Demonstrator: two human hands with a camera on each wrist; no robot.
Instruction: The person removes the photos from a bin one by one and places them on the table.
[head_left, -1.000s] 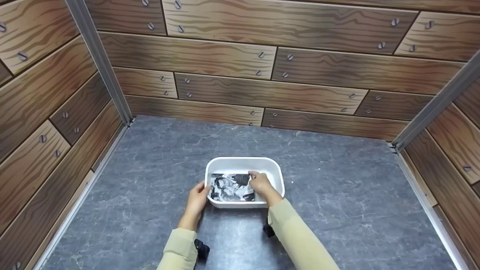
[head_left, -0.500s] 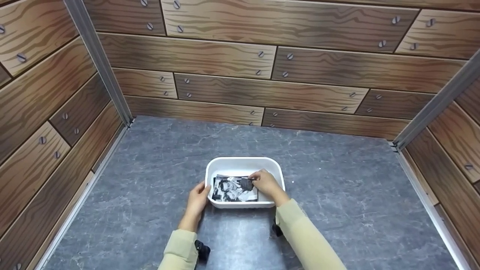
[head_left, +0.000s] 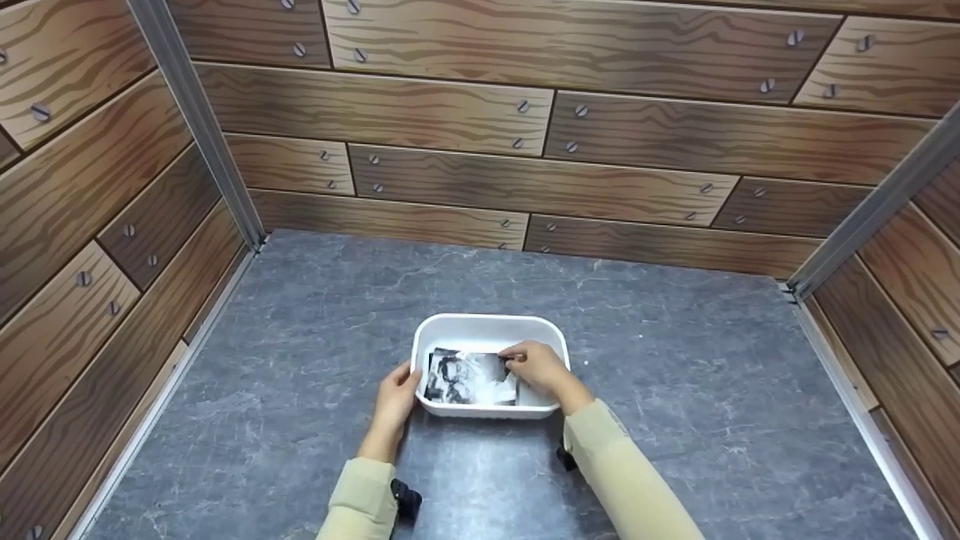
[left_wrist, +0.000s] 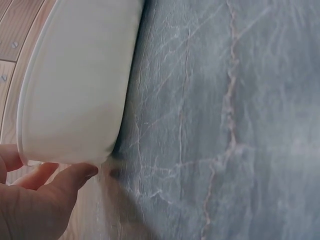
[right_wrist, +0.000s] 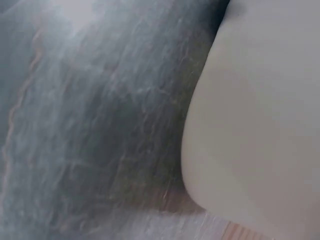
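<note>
A white plastic tub (head_left: 487, 412) with rounded corners stands on the floor, holding black-and-white photos (head_left: 450, 375) in a pile. My left hand (head_left: 396, 394) holds the tub's left end at the rim. In the left wrist view the left hand (left_wrist: 40, 205) has its fingertips against the tub's outer wall (left_wrist: 75, 90). My right hand (head_left: 541, 369) reaches inside the tub and pinches the top photo by its right edge, with a bright glare across the print. The right wrist view shows the tub's outer wall (right_wrist: 255, 135), hiding the right hand.
Around the tub spreads a grey marbled surface (head_left: 337, 300). Wood-patterned panels (head_left: 450, 112) enclose it at the back and both sides, with metal posts (head_left: 202, 127) in the corners. Small white specks (head_left: 586, 363) lie right of the tub.
My right hand has drawn back to the right, and the top photo has shifted right with it, its edge offset from those beneath. Glare now covers the photo. The left hand has stayed put.
</note>
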